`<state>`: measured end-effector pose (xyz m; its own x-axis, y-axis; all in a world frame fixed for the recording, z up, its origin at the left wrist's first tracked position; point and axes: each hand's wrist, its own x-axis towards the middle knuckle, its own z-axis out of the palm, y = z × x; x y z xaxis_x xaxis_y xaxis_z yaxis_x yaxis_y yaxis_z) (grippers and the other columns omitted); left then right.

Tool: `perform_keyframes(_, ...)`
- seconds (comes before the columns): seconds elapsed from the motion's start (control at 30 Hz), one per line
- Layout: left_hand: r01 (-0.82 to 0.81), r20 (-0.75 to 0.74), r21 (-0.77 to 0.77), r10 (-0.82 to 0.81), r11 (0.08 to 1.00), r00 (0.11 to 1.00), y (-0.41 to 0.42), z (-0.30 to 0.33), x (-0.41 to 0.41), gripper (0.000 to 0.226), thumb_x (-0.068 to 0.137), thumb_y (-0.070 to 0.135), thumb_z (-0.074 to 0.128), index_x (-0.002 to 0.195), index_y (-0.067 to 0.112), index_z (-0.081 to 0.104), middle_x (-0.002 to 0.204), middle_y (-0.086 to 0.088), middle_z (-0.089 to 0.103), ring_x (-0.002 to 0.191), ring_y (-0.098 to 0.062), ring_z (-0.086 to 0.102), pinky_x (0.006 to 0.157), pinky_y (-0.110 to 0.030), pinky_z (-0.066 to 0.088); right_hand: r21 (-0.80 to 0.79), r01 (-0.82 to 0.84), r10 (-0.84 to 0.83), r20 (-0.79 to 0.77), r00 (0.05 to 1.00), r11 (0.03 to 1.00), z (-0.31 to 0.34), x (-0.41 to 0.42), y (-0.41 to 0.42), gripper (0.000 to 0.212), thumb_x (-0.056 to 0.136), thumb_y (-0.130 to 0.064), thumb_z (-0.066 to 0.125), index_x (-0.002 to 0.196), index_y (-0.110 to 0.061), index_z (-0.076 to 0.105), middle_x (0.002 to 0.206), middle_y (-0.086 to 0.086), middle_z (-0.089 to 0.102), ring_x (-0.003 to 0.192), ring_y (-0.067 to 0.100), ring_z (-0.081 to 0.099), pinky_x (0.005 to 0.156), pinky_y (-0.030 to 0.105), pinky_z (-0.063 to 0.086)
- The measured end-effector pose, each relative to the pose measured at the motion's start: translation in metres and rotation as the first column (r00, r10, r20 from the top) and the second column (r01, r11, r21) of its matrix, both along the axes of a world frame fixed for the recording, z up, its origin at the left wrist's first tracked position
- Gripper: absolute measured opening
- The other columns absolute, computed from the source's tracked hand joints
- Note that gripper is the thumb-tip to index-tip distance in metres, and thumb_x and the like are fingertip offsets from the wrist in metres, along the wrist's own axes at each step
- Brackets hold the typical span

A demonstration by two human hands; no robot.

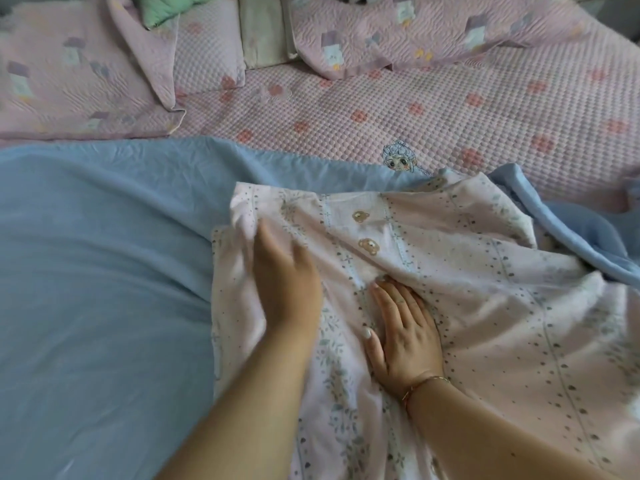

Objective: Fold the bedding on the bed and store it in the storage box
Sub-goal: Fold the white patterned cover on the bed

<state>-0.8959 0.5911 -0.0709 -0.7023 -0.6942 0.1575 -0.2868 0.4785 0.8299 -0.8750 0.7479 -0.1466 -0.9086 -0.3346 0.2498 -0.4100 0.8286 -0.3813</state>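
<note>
Floral sheet (pixel 450 289) runs lengthwise toward frame bottom; left hand (pixel 287 275) (blurred) and right hand (pixel 405 330) press it, fingers flat.

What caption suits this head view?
Left hand and right hand press flat on a pink floral printed quilt lying over a blue blanket.

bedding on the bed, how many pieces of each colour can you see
Blue: 1, the blue blanket
Pale pink printed: 1, the bear-print quilt under both hands
Pink quilted with cartoon print: 2, left quilted cover and right quilted cover
Pink dotted: 1, the mattress pad
Green: 1, the green piece
Total: 6
</note>
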Motion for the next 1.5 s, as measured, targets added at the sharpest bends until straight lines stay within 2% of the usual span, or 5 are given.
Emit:
perform_keyframes(0.2, 0.409, 0.546, -0.466, -0.108, 0.785, 0.831, 0.018, -0.062, 0.063, 0.068, 0.091, 0.046, 0.029, 0.145, 0.005, 0.040, 0.149, -0.017, 0.042, 0.140, -0.030, 0.037, 0.114, -0.048, 0.019, 0.007, -0.013, 0.013, -0.006, 1.000, 1.000, -0.002, -0.001, 0.000, 0.060, 0.087, -0.043, 0.035, 0.131, -0.008, 0.055, 0.131, 0.010, 0.057, 0.126, 0.026, 0.045, 0.110, 0.036, 0.024)
perform_keyframes(0.63, 0.439, 0.568, -0.509, -0.094, 0.741, 0.818, 0.008, -0.079, 0.053, 0.069, 0.086, 0.043, 0.031, 0.140, 0.002, 0.046, 0.145, -0.018, 0.046, 0.134, -0.034, 0.043, 0.113, -0.047, 0.022, -0.013, 0.092, -0.093, -0.176, 0.980, 0.996, 0.062, -0.092, 0.018, 0.040, 0.091, -0.040, 0.035, 0.107, -0.013, 0.060, 0.113, 0.005, 0.061, 0.095, 0.027, 0.058, 0.084, 0.036, 0.039)
perform_keyframes(0.87, 0.480, 0.586, -0.503, -0.124, 0.718, 0.801, 0.005, -0.083, 0.051, 0.069, 0.083, 0.043, 0.031, 0.139, 0.008, 0.051, 0.145, -0.017, 0.047, 0.135, -0.035, 0.042, 0.114, -0.053, 0.022, 0.356, 0.096, -0.189, 0.236, 0.953, 0.929, 0.078, -0.164, 0.053, 0.064, 0.091, -0.019, 0.043, 0.149, -0.025, 0.015, 0.154, -0.004, 0.023, 0.129, 0.026, 0.043, 0.098, 0.040, 0.044)
perform_keyframes(1.07, 0.468, 0.569, -0.509, -0.125, 0.723, 0.813, 0.005, -0.080, 0.050, 0.068, 0.083, 0.041, 0.030, 0.139, 0.009, 0.051, 0.145, -0.017, 0.047, 0.135, -0.035, 0.042, 0.114, -0.052, 0.023, 0.356, 0.318, -0.386, 0.135, 0.913, 0.878, 0.089, -0.202, 0.051, 0.036, 0.094, -0.008, 0.039, 0.128, -0.004, 0.050, 0.132, 0.016, 0.051, 0.123, 0.030, 0.047, 0.101, 0.037, 0.038)
perform_keyframes(1.5, 0.478, 0.582, -0.493, -0.133, 0.727, 0.803, 0.005, -0.084, 0.051, 0.068, 0.086, 0.042, 0.030, 0.144, 0.010, 0.045, 0.148, -0.015, 0.044, 0.138, -0.032, 0.039, 0.115, -0.050, 0.020, 0.262, -0.270, 0.192, 0.288, 0.938, 0.927, 0.028, -0.045, -0.008, 0.070, 0.088, -0.057, 0.014, 0.152, -0.031, 0.006, 0.160, -0.006, -0.003, 0.144, 0.009, -0.017, 0.114, 0.038, -0.018)
